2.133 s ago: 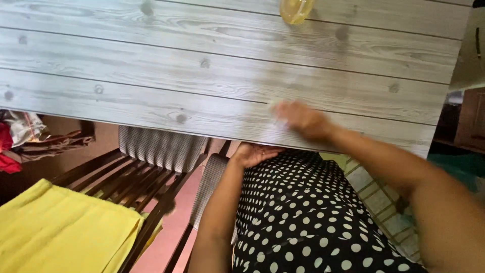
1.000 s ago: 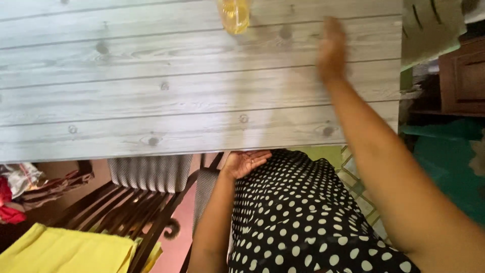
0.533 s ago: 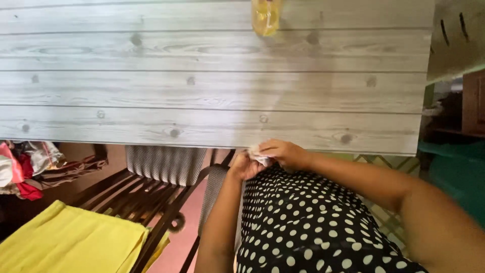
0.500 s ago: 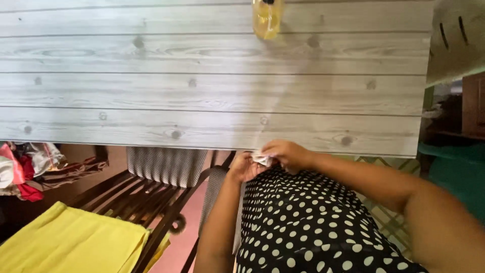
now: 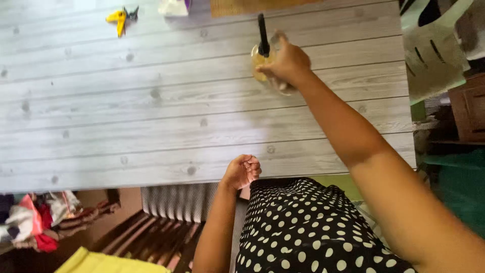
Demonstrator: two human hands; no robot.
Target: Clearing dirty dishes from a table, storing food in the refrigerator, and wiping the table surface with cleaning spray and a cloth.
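Table [image 5: 151, 116]: pale grey wood-grain planks with dark knots, running left to right. Yellow and black clip [image 5: 121, 18] lies near the far left part of the table. Small white packet with a purple edge [image 5: 174, 7] sits just right of the clip, cut off by the top edge. Woven tan mat [image 5: 252, 6] lies at the far edge. Below the near edge: dark wooden slatted chair [image 5: 151, 237], yellow cloth [image 5: 106, 263], heap of mixed clothes [image 5: 35, 222] at left.
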